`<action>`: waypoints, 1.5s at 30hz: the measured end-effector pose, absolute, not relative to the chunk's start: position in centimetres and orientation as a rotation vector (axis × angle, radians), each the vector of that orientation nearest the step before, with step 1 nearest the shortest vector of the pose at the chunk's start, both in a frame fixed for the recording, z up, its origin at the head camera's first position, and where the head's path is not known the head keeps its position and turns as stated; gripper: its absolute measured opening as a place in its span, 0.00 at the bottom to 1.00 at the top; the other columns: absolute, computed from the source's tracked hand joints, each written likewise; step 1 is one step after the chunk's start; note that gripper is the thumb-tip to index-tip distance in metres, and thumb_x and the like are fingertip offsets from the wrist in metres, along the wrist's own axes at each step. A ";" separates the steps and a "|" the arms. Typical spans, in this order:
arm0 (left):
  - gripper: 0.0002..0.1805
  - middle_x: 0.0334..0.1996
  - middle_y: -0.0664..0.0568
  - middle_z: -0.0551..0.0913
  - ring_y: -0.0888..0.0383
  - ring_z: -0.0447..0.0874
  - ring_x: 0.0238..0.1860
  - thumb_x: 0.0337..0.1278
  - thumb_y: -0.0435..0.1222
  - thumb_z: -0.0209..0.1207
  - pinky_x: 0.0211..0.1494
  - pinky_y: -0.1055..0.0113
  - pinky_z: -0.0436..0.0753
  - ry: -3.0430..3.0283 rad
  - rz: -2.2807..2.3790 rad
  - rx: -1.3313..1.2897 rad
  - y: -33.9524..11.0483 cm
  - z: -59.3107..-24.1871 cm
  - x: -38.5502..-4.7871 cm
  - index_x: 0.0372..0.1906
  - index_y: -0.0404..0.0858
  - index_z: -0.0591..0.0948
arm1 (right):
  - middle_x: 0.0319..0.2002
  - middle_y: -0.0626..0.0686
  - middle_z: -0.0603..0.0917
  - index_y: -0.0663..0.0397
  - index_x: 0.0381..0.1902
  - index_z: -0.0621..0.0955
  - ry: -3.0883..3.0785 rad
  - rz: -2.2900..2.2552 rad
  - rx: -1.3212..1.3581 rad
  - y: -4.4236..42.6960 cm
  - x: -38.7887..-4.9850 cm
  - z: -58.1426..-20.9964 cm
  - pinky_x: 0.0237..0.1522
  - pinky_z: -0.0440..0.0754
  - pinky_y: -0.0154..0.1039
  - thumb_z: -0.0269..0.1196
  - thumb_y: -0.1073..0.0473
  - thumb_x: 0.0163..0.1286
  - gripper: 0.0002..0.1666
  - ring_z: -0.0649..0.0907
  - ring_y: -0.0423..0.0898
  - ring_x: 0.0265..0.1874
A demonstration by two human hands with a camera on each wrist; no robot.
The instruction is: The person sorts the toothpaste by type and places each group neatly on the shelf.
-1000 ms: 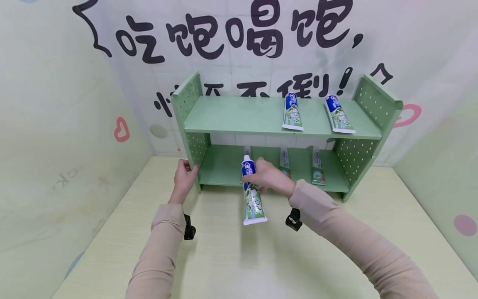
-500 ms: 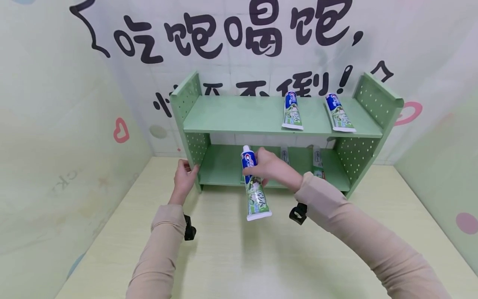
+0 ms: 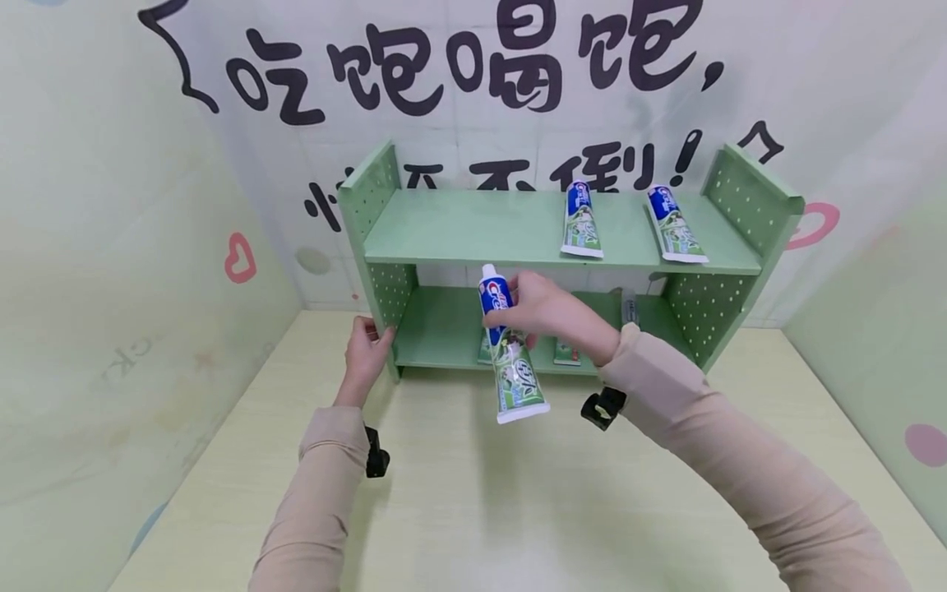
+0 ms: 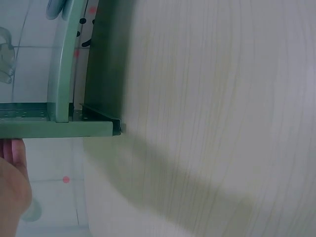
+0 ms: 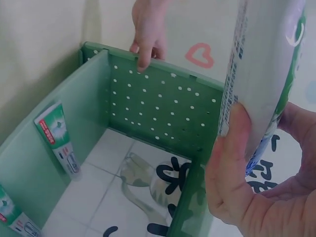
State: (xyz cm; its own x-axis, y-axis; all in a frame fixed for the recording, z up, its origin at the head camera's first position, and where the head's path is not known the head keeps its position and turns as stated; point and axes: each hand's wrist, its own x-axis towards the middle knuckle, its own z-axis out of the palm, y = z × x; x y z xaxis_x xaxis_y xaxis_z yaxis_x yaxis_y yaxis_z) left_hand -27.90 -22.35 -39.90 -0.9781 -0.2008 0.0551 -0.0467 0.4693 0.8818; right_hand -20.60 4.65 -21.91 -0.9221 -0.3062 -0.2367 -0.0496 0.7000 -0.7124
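My right hand [image 3: 547, 311] pinches a blue, white and green toothpaste tube [image 3: 515, 366] between thumb and fingers. The tube is tilted, cap up, in front of the lower level of a green two-level shelf [image 3: 459, 226]. In the right wrist view, the tube's printed back [image 5: 256, 74] faces the camera. At the shelf's left end, my left hand [image 3: 366, 358] grips the edge of the perforated side panel [image 5: 163, 98], its thumb over the rim. Two similar toothpaste tubes, one [image 3: 582, 220] left of the other [image 3: 676, 226], lie on the upper level.
Green and grey toothpaste tubes lie on the lower level, one [image 3: 566, 352] partly behind my right hand and another [image 3: 630, 306] behind the forearm. A pale wooden table [image 3: 444, 510] bears the shelf. Behind it stands a wall [image 3: 459, 123] with large black lettering.
My right hand has raised the toothpaste tube and moved it slightly right, from the lower level towards the upper one. The left hand keeps its grip on the shelf.
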 end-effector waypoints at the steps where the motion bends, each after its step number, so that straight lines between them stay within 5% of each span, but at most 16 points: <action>1: 0.22 0.58 0.38 0.69 0.45 0.67 0.61 0.64 0.42 0.47 0.60 0.54 0.74 -2.558 -1.525 0.217 -22.4 -39.8 -27.9 0.56 0.33 0.61 | 0.44 0.60 0.78 0.61 0.54 0.65 2.575 -1.067 -0.275 4.6 -20.7 -21.6 0.27 0.84 0.36 0.62 0.55 0.59 0.30 0.83 0.51 0.36; 20: 0.21 0.55 0.38 0.70 0.45 0.68 0.59 0.64 0.41 0.48 0.58 0.53 0.75 -2.557 -1.511 0.202 -22.2 -39.8 -27.5 0.54 0.33 0.62 | 0.51 0.60 0.73 0.65 0.61 0.60 2.620 -1.118 -0.191 5.5 -23.7 -17.9 0.34 0.84 0.35 0.62 0.52 0.60 0.38 0.81 0.52 0.41; 45: 0.18 0.53 0.38 0.72 0.45 0.70 0.58 0.63 0.39 0.49 0.57 0.55 0.76 -2.516 -1.517 0.201 -22.2 -39.8 -27.5 0.52 0.33 0.63 | 0.45 0.60 0.77 0.67 0.47 0.72 2.641 -1.157 -0.185 5.0 -27.2 -15.6 0.38 0.84 0.37 0.59 0.53 0.62 0.24 0.79 0.49 0.39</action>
